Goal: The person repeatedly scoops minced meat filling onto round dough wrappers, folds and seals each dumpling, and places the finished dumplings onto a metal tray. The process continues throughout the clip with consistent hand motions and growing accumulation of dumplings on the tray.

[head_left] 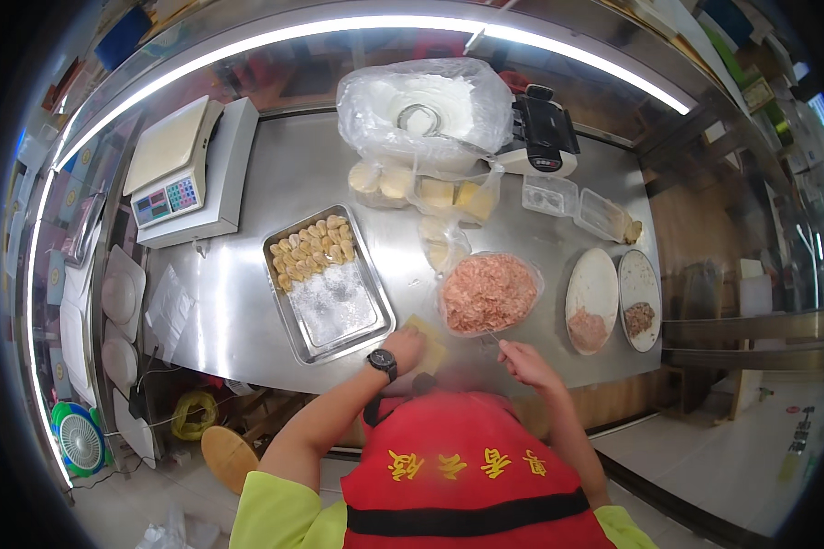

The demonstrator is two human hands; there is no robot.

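I see the steel table [247,311] first, its near edge running just ahead of my apron; its left stretch between the scale [178,174] and the metal tray [328,284] is bare. That tray holds folded dumplings [311,252] at its far end and a floury patch nearer me. Beyond it sits a big plastic bag of flour [426,110], partly covering smaller wrapper stacks [421,192] whose count I cannot make out. The bowl of pink minced filling [490,293] stands just right of centre, two oval plates [613,297] well to its right near the table's edge. My left hand [405,348] cups a pale yellow wrapper [430,343], fingers curled under it, between tray and bowl. My right hand [522,359] pinches a thin stick [492,339] narrowly; its tip touches the bowl's rim, blurred.
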